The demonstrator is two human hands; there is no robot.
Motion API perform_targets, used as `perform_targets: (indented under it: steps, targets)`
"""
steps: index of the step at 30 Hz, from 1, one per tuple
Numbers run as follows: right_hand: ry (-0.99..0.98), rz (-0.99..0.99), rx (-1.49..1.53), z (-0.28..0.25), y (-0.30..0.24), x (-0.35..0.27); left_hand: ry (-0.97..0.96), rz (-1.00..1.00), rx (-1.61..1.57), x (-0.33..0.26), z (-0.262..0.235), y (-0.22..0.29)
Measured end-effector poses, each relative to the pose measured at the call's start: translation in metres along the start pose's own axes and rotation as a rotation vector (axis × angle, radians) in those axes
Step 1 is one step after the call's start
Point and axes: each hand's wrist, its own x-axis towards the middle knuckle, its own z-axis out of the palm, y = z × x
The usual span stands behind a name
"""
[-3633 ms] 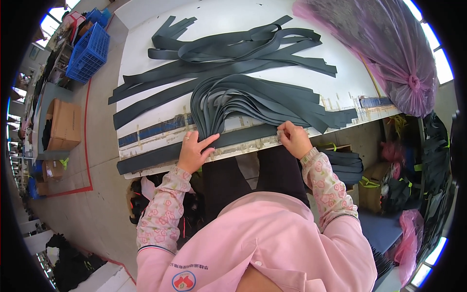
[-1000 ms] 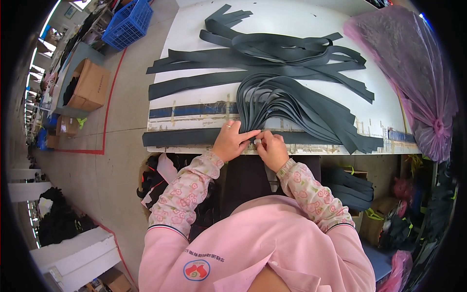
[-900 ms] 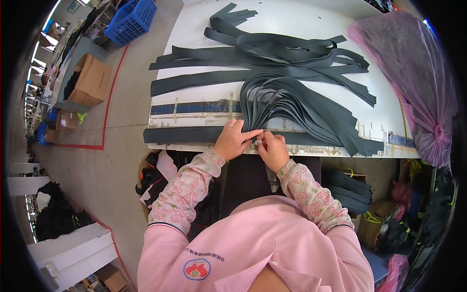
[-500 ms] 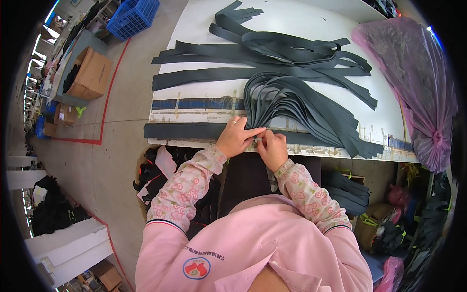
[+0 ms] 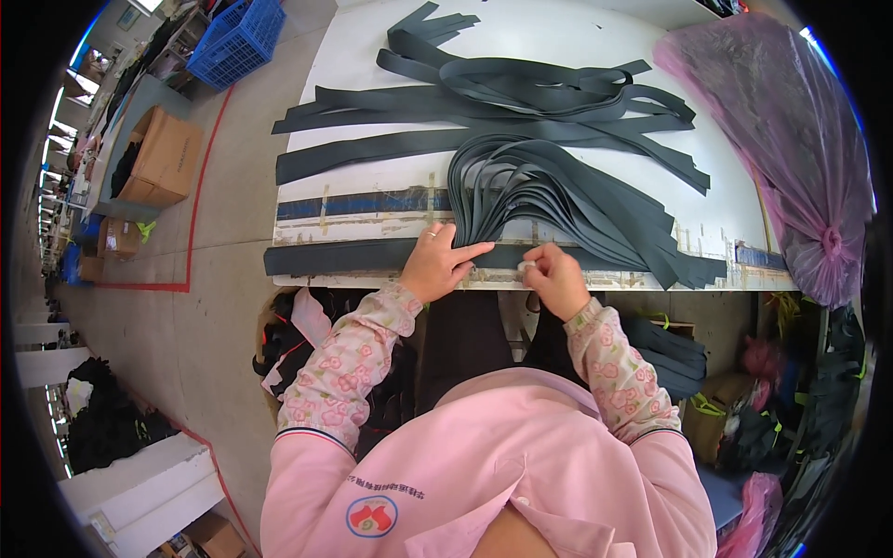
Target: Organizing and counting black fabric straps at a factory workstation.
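A long dark grey strip of flat webbing (image 5: 339, 257) lies along the front edge of the white table (image 5: 372, 197). My left hand (image 5: 435, 262) rests on it with the fingers stretched out, the forefinger pointing right across the strip. Just to the right, my right hand (image 5: 558, 283) is closed in a pinch on a small white piece (image 5: 527, 266), held at the strip's near edge. Its exact kind is too small to make out. Beyond the hands, a looped bundle of similar strips (image 5: 558, 191) bends over, its cut ends fanned to the right.
More grey strips (image 5: 530, 88) lie tangled and stretched out at the back of the table. A pink plastic bag (image 5: 772, 121) stands at the right edge. Folded dark pieces (image 5: 665, 358) sit below the table. A blue crate (image 5: 237, 42) and a cardboard box (image 5: 166, 156) are off left.
My right hand has moved right, away from my left hand, and the white piece now shows in its pinch. My left hand stays on the strip. The whole view has shifted slightly.
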Motion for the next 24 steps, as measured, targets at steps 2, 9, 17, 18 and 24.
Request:
perform_targets:
  steps: [2,9,17,18,24]
  targets:
    - [0.096,-0.014,-0.017,-0.041,0.022,-0.005,-0.011,0.002,0.014,0.000,0.000,0.000]
    - [0.204,-0.012,-0.136,-0.108,0.045,-0.026,-0.034,-0.005,0.071,-0.005,0.001,-0.002]
    - [0.198,-0.146,-0.387,-0.097,0.039,-0.028,-0.059,-0.018,0.033,-0.001,0.000,-0.001]
    - [0.190,-0.118,-0.406,-0.096,0.040,-0.028,-0.063,-0.011,0.034,-0.001,0.000,0.000]
    - [0.200,-0.111,-0.486,-0.091,0.037,-0.030,-0.057,-0.004,0.040,-0.002,0.000,0.000]
